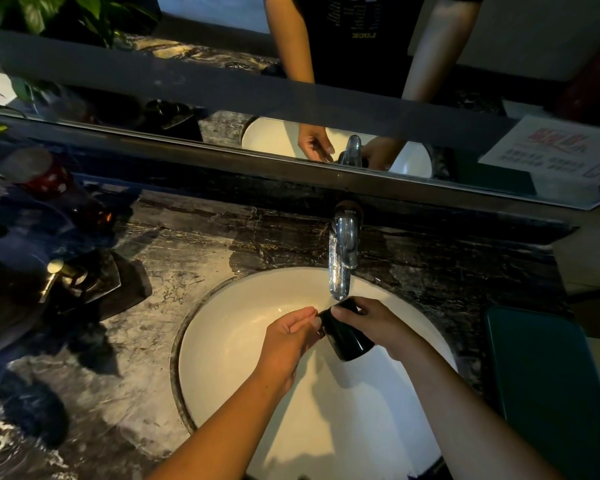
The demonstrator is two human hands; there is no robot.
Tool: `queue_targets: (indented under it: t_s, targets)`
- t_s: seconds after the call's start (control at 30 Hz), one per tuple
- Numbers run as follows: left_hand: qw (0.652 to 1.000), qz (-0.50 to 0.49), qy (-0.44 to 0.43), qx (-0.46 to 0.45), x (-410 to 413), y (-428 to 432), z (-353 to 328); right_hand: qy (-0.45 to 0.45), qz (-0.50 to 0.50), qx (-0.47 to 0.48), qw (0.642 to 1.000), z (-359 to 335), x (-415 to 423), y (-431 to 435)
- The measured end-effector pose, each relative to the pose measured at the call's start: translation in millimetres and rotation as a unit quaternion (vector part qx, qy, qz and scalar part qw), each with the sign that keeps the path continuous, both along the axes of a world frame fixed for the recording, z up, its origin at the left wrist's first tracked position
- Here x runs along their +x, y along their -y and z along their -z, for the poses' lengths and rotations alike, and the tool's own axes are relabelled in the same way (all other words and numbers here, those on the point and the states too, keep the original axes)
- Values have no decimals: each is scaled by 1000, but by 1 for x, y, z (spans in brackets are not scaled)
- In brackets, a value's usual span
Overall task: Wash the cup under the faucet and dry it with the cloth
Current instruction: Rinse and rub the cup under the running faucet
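Observation:
A small black cup is tilted on its side over the white sink basin, just below the spout of the chrome faucet. My right hand grips the cup from the right, thumb across its upper part. At the cup's left side, near its rim, the fingertips of my left hand touch it, fingers close together. I cannot tell whether water is running. A dark green cloth lies flat on the counter to the right of the basin.
Dark marble counter surrounds the basin. A soap dispenser with a brass pump stands at the left, on a dark tray. Behind it are a red dotted object and plant leaves. A mirror runs along the back; a printed card leans at the far right.

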State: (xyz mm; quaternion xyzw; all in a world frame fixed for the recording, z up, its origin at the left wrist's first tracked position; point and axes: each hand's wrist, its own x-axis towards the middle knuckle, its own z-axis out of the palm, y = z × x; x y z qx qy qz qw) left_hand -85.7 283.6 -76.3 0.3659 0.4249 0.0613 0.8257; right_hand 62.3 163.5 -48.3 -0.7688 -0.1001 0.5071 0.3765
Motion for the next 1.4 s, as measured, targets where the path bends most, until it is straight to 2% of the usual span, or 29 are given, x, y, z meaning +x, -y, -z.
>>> queue_targets:
  t_s: [0.23, 0.4, 0.53, 0.73, 0.93, 1.4]
  targets:
    - [999, 22, 41, 6, 3, 7, -1, -27, 24, 14, 999, 5, -14, 0]
    - [1000, 24, 10, -12, 6, 9, -2, -61, 73, 45, 994, 12, -24, 8]
    - [999, 49, -4, -19, 9, 9, -1, -71, 64, 39, 995, 8, -21, 8]
    - [998, 47, 5, -47, 15, 6, 0, -80, 37, 23, 996, -4, -6, 5]
    - [995, 67, 0, -76, 17, 11, 0, -16, -13, 13, 1000, -7, 15, 1]
    - [988, 58, 65, -130, 10, 17, 5, 41, -132, -15, 990, -18, 29, -5]
